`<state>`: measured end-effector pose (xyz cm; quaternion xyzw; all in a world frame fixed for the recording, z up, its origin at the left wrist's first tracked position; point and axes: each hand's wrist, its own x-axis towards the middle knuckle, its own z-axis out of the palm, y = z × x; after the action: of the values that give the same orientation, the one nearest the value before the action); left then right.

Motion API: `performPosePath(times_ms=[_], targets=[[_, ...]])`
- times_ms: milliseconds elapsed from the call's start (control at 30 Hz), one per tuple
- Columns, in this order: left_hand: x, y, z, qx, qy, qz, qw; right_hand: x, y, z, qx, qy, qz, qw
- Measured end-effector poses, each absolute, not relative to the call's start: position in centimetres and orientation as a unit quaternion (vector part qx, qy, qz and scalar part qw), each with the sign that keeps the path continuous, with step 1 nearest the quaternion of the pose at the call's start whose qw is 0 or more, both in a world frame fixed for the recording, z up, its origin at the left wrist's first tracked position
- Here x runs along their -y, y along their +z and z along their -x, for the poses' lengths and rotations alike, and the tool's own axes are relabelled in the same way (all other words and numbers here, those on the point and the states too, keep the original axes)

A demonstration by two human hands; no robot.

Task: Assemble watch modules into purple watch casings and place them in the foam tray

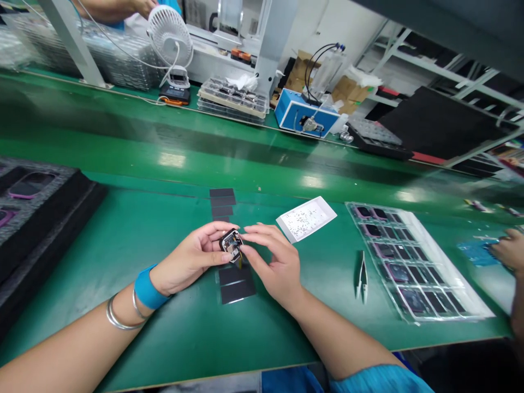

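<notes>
My left hand (191, 256) is closed round a small square watch-like module (231, 244), its open inner side facing up. My right hand (273, 262) pinches at the module's right edge with thumb and forefinger. Both hands hover just above the green bench (135, 234), over two dark rectangular strips (236, 284). More dark strips (222, 203) lie further back. A blue band and metal bangles ring my left wrist.
White tweezers (362, 275) lie right of my hands. A clear tray of dark parts (413, 262) sits at the right, a white sheet (306, 218) behind. Black foam trays (36, 218) stand at left. Another person's hand (510, 250) works at far right. A fan (170, 38) stands at the back.
</notes>
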<state>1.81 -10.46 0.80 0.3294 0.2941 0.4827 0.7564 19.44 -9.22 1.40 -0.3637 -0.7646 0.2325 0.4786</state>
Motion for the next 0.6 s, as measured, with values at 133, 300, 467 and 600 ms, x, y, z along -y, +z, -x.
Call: performPosePath(times_ms=[133, 300, 467, 600], targets=[[10.37, 1.1, -1.41, -0.294, 0.492, -0.344, 0.744, 9.67, 1.78, -19.28, 0.769, 0.286, 0.359, 0.444], [10.33, 0.99, -0.93, -0.299, 0.476, -0.408, 0.719, 9.75, 1.7, -19.23, 0.759, 0.321, 0.366, 0.433], [10.38, 0.82, -0.72, -0.312, 0.468, -0.448, 0.695, 9.46, 1.65, -19.18, 0.744, 0.358, 0.362, 0.433], [10.26, 0.77, -0.82, -0.322, 0.466, -0.454, 0.688, 9.24, 1.59, -19.23, 0.737, 0.375, 0.376, 0.419]])
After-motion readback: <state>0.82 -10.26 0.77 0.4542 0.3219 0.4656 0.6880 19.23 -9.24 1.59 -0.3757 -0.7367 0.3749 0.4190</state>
